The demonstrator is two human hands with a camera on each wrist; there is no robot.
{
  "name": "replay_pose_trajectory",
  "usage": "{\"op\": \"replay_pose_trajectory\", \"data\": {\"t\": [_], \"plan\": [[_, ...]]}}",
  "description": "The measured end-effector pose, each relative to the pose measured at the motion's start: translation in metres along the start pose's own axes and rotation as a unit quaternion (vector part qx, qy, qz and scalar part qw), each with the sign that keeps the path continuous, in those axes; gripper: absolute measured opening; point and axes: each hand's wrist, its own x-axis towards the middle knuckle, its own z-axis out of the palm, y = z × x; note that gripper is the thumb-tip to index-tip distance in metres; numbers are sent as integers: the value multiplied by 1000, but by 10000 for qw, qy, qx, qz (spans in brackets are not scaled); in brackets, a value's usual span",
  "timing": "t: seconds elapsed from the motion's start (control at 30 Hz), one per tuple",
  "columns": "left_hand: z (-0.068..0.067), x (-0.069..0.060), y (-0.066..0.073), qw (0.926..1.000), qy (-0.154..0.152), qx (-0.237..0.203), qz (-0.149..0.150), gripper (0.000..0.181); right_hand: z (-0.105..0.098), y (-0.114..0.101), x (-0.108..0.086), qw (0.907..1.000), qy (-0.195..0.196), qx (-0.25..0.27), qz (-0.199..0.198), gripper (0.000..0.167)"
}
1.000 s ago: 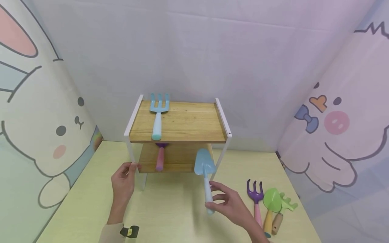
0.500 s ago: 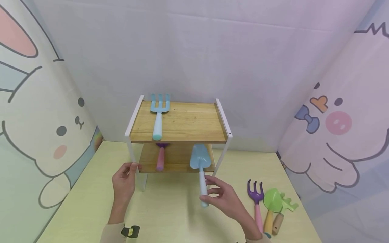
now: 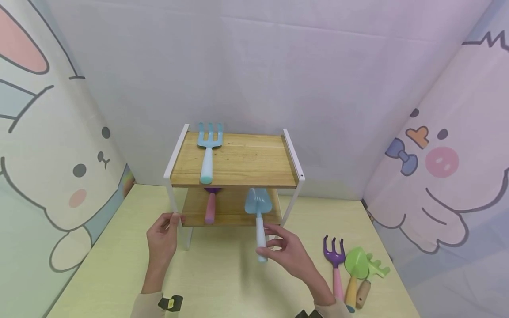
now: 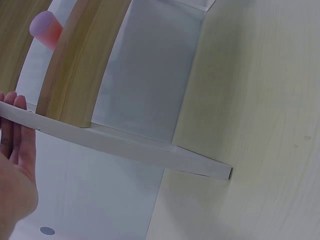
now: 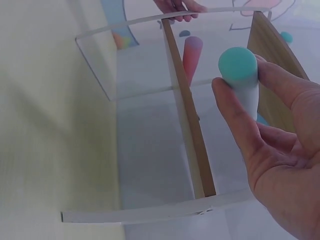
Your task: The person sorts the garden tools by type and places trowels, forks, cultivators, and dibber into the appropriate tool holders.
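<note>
My right hand [image 3: 289, 252] pinches the pale handle of a light blue toy trowel [image 3: 258, 204]. The trowel's blade reaches in over the right part of the lower board of a two-tier shelf [image 3: 254, 165]. In the right wrist view, thumb and fingers are on either side of the handle, near its teal end [image 5: 237, 64]. At the shelf's front left leg [image 4: 135, 150], my left hand [image 3: 162, 236] grips the white bar. A purple fork with a pink handle [image 3: 210, 207] lies on the lower board, its head mostly hidden. On the top board lies a light blue fork [image 3: 207, 154].
To the right on the table [image 3: 222, 287] lie a purple fork [image 3: 335, 256] with a pink handle, a green trowel [image 3: 357, 263] with a yellow handle and a green rake [image 3: 375, 267]. A cartoon-printed curtain [image 3: 254, 75] stands behind and at both sides.
The right hand has moved left and forward with the blue trowel, bringing its blade from the shelf's front right corner in over the lower board. The left hand has stayed at the leg.
</note>
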Motion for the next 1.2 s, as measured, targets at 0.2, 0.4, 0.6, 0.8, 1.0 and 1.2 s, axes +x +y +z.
{"op": "replay_pose_trajectory", "data": {"t": [0.2,0.4,0.6,0.8,1.0,1.2], "plan": [[0,-1,0,10000,-3,-7,-47,17,2,-2,7,10000,27,-61,-65,64],[0,-1,0,10000,35,-13,-67,17,5,-3,14,9999,78,-67,-52,64],[1,-1,-1,9999,65,-28,-147,18,7,-1,23,9998,177,-51,-99,60],[1,-1,0,9999,45,22,-97,17,10,-2,31,9996,263,-11,-78,62],[1,-1,1,9999,51,26,-114,16,12,-2,40,9995,261,-103,-125,59],[1,-2,2,9999,58,24,-109,16,16,-1,49,9992,359,-185,-22,56]]}}
